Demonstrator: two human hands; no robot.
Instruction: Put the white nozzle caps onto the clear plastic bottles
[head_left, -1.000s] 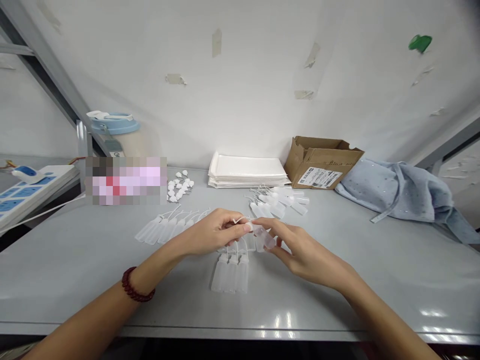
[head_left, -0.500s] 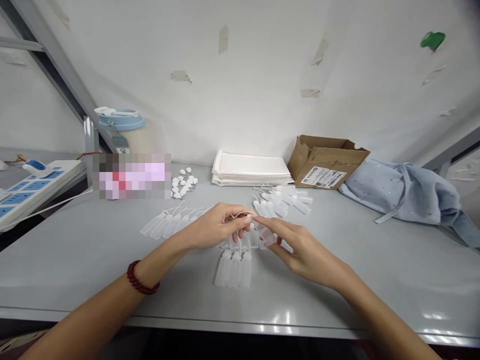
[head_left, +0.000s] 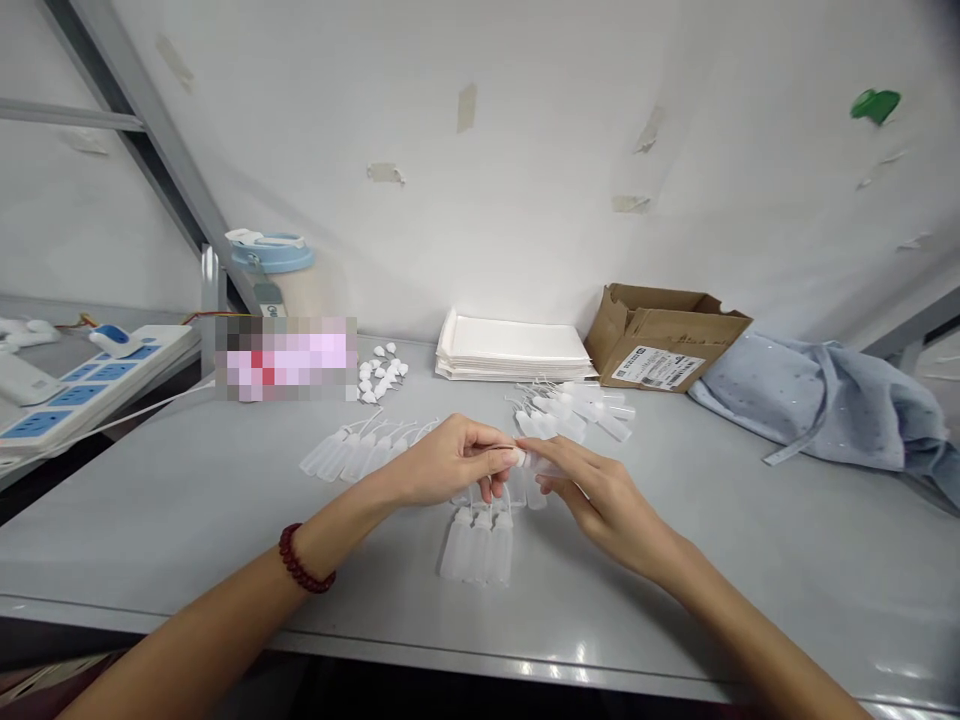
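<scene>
Over the middle of the grey table (head_left: pixel 187 520) my two hands meet around one small translucent squeeze bottle (head_left: pixel 536 467). My right hand (head_left: pixel 600 495) grips the bottle's body. My left hand (head_left: pixel 450 465) pinches the white cap end at the bottle's tip, thumb and fingers pressed together. Just below my hands lies a row of three like bottles (head_left: pixel 480 545) side by side. Another row of bottles (head_left: pixel 360 452) lies to the left, and a loose pile of bottles (head_left: pixel 574 410) lies behind my hands.
A cluster of small white caps (head_left: pixel 379 377) lies at the back left, next to a blurred patch. Behind are a stack of white sheets (head_left: pixel 514 350), an open cardboard box (head_left: pixel 664 335), a blue cloth (head_left: pixel 825 400), a power strip (head_left: pixel 82 385) and a blue-lidded jug (head_left: pixel 274 265).
My hands have closed in tighter on the bottle, the right fingers curling round its body. The view has shifted a little, so everything sits slightly lower and to the right.
</scene>
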